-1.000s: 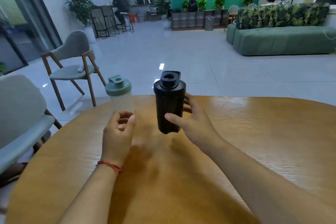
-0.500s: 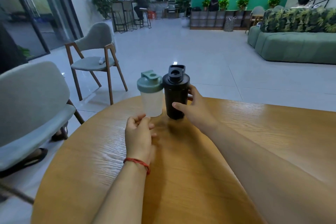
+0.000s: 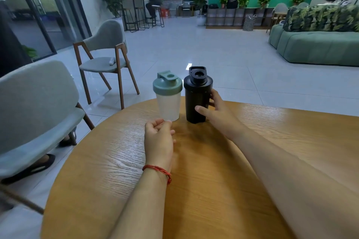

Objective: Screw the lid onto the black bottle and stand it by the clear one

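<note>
The black bottle (image 3: 195, 101) stands upright on the round wooden table (image 3: 223, 170) near its far edge, with its black lid (image 3: 198, 78) on top. Just to its left, almost touching, stands the clear bottle (image 3: 168, 105) with a grey-green lid (image 3: 167, 84). My right hand (image 3: 217, 114) wraps the black bottle's right side, thumb across the front and fingers behind. My left hand (image 3: 159, 137) rests on the table in front of the clear bottle, fingers curled in, holding nothing.
Two grey chairs stand to the left, one close (image 3: 33, 106) and one further off (image 3: 105, 58). Someone's foot in a black shoe (image 3: 29, 169) shows under the near chair. Beyond the table's far edge is tiled floor, with a green sofa (image 3: 320, 44) at right.
My right hand carried the black bottle from mid-air to the far edge and set it down beside the clear bottle. My left hand stayed curled on the table.
</note>
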`<state>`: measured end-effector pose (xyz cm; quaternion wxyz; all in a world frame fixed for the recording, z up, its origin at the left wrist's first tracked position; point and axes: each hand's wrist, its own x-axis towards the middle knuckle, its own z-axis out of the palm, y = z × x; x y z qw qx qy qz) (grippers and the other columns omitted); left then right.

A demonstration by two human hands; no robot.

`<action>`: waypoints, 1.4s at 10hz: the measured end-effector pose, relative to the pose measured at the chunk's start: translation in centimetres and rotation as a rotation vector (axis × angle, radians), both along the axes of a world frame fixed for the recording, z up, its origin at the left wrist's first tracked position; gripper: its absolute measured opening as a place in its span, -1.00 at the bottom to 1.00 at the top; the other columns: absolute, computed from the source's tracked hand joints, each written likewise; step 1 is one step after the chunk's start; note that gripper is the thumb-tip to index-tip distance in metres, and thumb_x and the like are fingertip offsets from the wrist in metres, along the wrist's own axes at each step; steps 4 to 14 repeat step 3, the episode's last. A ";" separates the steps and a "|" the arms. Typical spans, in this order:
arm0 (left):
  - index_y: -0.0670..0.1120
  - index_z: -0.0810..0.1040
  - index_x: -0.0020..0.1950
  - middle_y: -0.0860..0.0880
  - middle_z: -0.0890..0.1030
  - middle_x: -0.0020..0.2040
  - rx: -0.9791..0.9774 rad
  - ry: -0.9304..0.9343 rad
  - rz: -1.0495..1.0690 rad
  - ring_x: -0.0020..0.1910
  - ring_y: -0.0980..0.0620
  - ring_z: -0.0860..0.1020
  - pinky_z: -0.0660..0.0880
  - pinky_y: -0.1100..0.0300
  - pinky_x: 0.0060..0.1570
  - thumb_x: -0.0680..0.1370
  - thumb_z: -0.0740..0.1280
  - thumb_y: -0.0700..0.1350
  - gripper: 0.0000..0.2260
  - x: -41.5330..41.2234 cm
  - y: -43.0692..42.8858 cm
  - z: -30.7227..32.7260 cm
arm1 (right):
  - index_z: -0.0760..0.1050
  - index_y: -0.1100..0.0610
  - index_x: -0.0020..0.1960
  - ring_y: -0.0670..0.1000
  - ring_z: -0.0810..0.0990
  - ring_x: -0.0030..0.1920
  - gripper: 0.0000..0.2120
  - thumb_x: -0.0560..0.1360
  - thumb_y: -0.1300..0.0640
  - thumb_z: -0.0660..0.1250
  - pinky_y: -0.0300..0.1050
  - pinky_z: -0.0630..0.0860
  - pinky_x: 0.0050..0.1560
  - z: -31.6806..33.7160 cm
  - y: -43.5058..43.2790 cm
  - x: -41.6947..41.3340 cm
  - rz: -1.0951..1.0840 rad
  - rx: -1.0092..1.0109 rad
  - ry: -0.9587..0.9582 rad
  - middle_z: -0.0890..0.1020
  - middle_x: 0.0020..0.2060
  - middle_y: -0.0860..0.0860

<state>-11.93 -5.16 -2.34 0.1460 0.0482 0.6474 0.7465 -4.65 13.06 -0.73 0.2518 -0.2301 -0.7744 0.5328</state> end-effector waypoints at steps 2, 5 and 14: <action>-0.02 0.52 0.32 -0.06 0.69 0.15 -0.018 0.035 -0.026 0.08 0.01 0.69 0.61 0.07 -0.08 0.64 0.40 -0.08 -0.75 0.2 0.1 0.0 | 0.20 -0.13 0.72 0.08 0.41 0.62 -0.25 0.65 0.08 0.49 -0.03 0.43 0.37 -0.1 0.2 -0.2 0.004 -0.015 -0.003 0.44 0.63 0.00; -0.02 0.50 0.35 -0.05 0.69 0.15 -0.057 0.048 -0.028 0.07 0.01 0.69 0.65 0.05 -0.06 0.65 0.40 -0.07 -0.72 0.3 0.1 0.2 | 0.08 -0.11 0.77 0.06 0.37 0.65 -0.18 0.67 0.07 0.46 -0.07 0.37 0.39 -0.4 -0.1 0.4 0.004 -0.006 -0.050 0.36 0.70 -0.05; -0.02 0.50 0.35 -0.05 0.69 0.15 -0.057 0.048 -0.028 0.07 0.01 0.69 0.65 0.05 -0.06 0.65 0.40 -0.07 -0.72 0.3 0.1 0.2 | 0.08 -0.11 0.77 0.06 0.37 0.65 -0.18 0.67 0.07 0.46 -0.07 0.37 0.39 -0.4 -0.1 0.4 0.004 -0.006 -0.050 0.36 0.70 -0.05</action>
